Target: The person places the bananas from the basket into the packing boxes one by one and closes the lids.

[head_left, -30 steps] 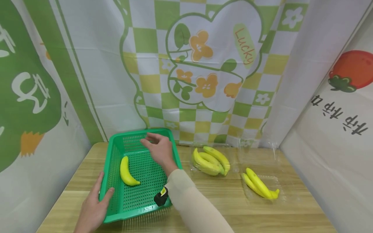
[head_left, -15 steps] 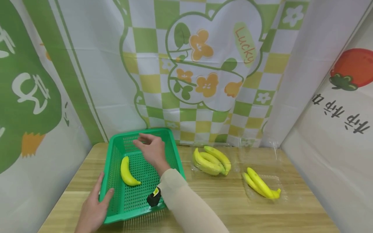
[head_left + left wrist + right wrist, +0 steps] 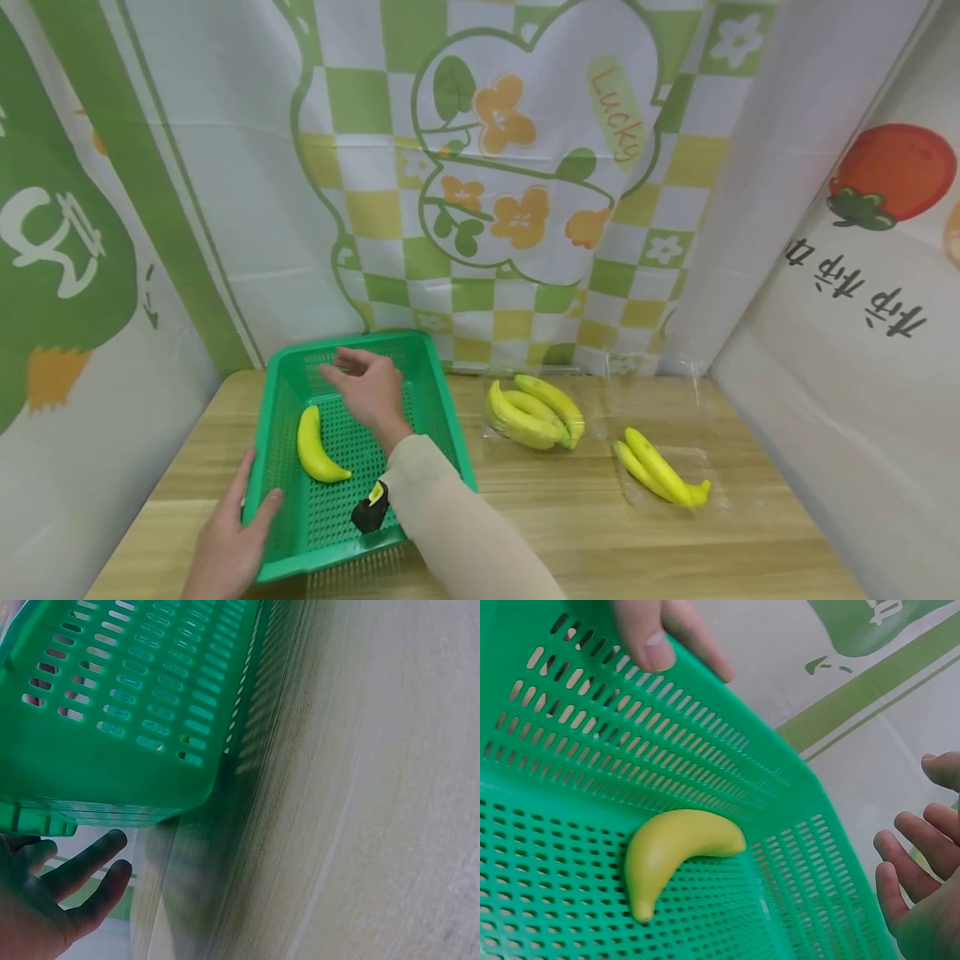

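A green slotted basket (image 3: 453,417) stands on the table, with one yellow banana (image 3: 315,450) lying on its floor toward the left. My left hand (image 3: 225,533) holds the basket's left rim, thumb over the edge and fingers outside. In the left wrist view those fingers (image 3: 105,892) spread beside the basket's outer wall (image 3: 112,769). Above the basket's back part hovers my right hand (image 3: 367,392), fingers loosely bent and nothing in them. The right wrist view shows the same banana (image 3: 675,844) near a basket corner, and the right hand (image 3: 930,892) beyond the rim.
Right of the basket, a clear plastic box (image 3: 489,429) holds several bananas (image 3: 525,425). Farther right, more bananas (image 3: 660,471) lie in another clear box (image 3: 708,467) with its lid raised. Printed cloth (image 3: 525,317) walls the table's back and sides.
My right hand has moved left over the basket. The whole head view has shifted slightly. My left hand keeps its hold on the rim, and the banana lies in the same place.
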The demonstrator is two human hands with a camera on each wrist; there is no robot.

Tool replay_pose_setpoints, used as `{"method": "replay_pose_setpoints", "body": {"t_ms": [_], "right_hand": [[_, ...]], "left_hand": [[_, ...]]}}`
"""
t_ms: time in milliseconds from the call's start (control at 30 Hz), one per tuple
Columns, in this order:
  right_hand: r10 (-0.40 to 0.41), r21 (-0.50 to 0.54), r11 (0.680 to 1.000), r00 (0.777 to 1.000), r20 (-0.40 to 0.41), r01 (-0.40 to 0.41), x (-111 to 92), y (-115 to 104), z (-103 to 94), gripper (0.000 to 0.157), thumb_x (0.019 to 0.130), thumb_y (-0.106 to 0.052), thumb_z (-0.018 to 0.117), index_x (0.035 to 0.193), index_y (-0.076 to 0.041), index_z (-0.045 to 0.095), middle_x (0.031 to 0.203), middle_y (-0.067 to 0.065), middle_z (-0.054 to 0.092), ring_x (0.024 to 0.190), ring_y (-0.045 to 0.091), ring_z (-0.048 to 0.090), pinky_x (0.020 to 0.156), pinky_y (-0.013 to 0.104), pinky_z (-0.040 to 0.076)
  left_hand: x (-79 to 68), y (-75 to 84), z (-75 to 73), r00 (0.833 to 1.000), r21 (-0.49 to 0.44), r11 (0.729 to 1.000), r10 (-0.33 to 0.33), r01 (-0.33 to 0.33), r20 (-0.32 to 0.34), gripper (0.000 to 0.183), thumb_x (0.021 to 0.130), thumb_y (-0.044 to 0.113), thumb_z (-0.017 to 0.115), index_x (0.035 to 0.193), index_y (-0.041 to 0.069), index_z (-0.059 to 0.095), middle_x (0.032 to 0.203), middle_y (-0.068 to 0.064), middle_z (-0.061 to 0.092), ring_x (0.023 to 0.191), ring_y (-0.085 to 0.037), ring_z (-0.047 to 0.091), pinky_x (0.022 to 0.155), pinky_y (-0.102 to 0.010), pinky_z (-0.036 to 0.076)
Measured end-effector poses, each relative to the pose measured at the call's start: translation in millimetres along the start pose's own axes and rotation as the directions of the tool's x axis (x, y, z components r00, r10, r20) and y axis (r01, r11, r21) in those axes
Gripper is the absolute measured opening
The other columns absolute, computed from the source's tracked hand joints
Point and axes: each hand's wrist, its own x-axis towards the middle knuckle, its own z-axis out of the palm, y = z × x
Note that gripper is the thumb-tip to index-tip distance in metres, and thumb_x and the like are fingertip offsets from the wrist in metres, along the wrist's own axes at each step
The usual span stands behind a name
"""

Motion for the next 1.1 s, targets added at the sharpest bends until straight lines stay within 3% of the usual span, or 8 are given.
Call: {"method": "replay_pose_setpoints", "body": {"t_ms": [133,300,600,900,1100], "right_hand": [[0.042,-0.002,0.999,0.999,-0.004,-0.042,-1,8,7.6,0.036,0.092,-0.034,0.085,0.127,-0.029,0.078,0.119,-0.01,0.08,0.111,0.008,0.073,0.098,0.034,0.062],[0.084,-0.023,0.996,0.996,-0.005,-0.084,-3,19,16.6,0.038,0.092,-0.032,0.086,0.128,-0.026,0.078,0.123,-0.007,0.079,0.115,0.013,0.073,0.096,0.036,0.063],[0.132,-0.108,0.986,0.991,0.038,-0.127,-7,27,31.3,0.046,0.091,-0.033,0.086,0.135,-0.024,0.074,0.131,-0.006,0.076,0.124,0.018,0.069,0.098,0.039,0.062],[0.205,-0.244,0.952,0.977,0.054,-0.186,-7,29,36.7,0.05,0.087,-0.034,0.09,0.132,-0.021,0.076,0.132,-0.004,0.076,0.133,0.025,0.064,0.104,0.042,0.06],[0.247,-0.313,0.925,0.966,0.071,-0.214,-7,35,36.9,0.048,0.087,-0.03,0.09,0.131,-0.018,0.077,0.128,-0.001,0.077,0.128,0.026,0.066,0.1,0.043,0.061]], "left_hand": [[-0.2,0.3,0.0,1.0,0.006,1.0,0.006,-0.006,-0.006,0.079,0.113,0.05,0.038,0.168,0.035,-0.017,0.174,-0.032,0.007,0.152,-0.066,0.022,0.119,-0.08,0.028],[-0.7,1.1,-0.4,1.0,0.0,1.0,0.013,-0.013,0.0,0.079,0.114,0.049,0.038,0.168,0.035,-0.016,0.176,-0.027,-0.001,0.155,-0.066,0.009,0.121,-0.083,0.015],[-2.7,0.6,-0.1,1.0,-0.001,1.0,0.006,-0.006,-0.003,0.078,0.114,0.049,0.038,0.169,0.034,-0.016,0.175,-0.028,0.0,0.155,-0.066,0.009,0.12,-0.084,0.016],[-1.8,1.3,-0.6,1.0,-0.001,1.0,0.001,-0.001,0.002,0.078,0.114,0.049,0.038,0.168,0.035,-0.017,0.175,-0.03,0.001,0.154,-0.067,0.01,0.12,-0.084,0.017],[-2.9,1.9,0.4,1.0,-0.008,1.0,0.006,-0.006,-0.007,0.078,0.114,0.049,0.039,0.168,0.037,-0.015,0.176,-0.028,0.0,0.155,-0.066,0.009,0.12,-0.084,0.016]]}}
